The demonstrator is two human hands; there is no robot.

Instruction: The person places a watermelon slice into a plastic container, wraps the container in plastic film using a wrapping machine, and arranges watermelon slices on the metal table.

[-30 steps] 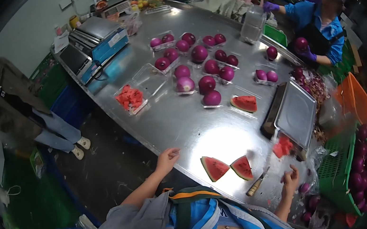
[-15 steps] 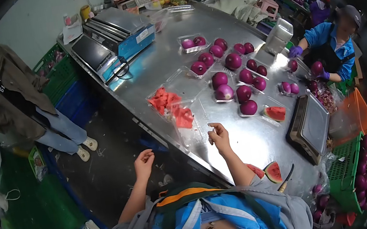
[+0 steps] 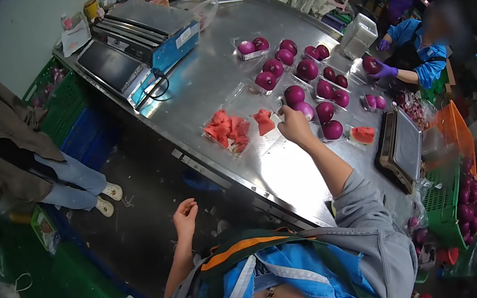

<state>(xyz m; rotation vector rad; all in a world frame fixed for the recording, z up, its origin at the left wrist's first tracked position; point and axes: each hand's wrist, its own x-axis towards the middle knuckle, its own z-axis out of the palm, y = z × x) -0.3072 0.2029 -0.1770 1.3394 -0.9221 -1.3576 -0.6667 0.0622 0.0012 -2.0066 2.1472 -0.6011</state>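
My right hand (image 3: 295, 125) reaches over the metal table, its fingers closed beside a clear tray of red onions (image 3: 294, 95). What it holds, if anything, is hidden. Left of its fingertips lies a small pile of red watermelon flesh (image 3: 264, 122), on or in clear plastic whose edges are hard to make out. A clear tray of watermelon pieces (image 3: 227, 131) sits further left. My left hand (image 3: 185, 217) hangs in the air off the table's edge, fingers curled together, with nothing visible in it.
Several onion trays (image 3: 329, 92) cover the table's middle. A cut watermelon wedge (image 3: 363, 135) lies near a scale (image 3: 399, 148). A wrapping machine (image 3: 141, 46) stands at the back left. A co-worker in purple gloves (image 3: 386, 69) holds an onion across the table; another person (image 3: 6, 142) stands at left.
My right hand has moved forward and away from me, up to the onion trays. The watermelon now shows as two separate piles. My left hand stays off the table, and the view has shifted slightly.
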